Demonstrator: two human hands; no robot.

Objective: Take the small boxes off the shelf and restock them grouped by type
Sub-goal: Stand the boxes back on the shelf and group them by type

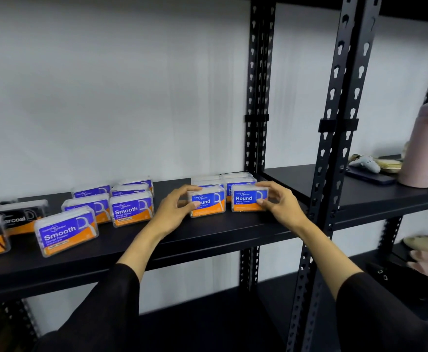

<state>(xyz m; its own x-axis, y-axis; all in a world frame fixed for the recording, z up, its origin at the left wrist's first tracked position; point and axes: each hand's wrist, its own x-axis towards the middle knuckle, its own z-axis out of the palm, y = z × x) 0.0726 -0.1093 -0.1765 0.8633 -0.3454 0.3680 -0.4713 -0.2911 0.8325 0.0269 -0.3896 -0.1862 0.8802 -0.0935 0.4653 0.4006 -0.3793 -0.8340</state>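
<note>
Head view, and both hands are on the black shelf [208, 240] at once. The left hand [176, 212] curls round the left end of one Round box [208, 201], thumb in front and fingers over the top; the right hand [276, 200] pinches the right end of a second Round box [249, 198] the same way. Both boxes sit upright on the shelf, labels facing out, side by side with a narrow gap between them, and more Round boxes [223, 179] are lined up directly behind. That grip at the outer ends looks like squaring the front pair into a tidy row. To the left, well apart, the Smooth boxes [131, 208] stand as their own cluster, one of them [67, 229] pulled forward near the edge. Further left again, the black Charcoal boxes [17, 215] hold the far end, partly cut off by the frame. Three types, three groups: the sorting looks close to done, with straightening left.
</note>
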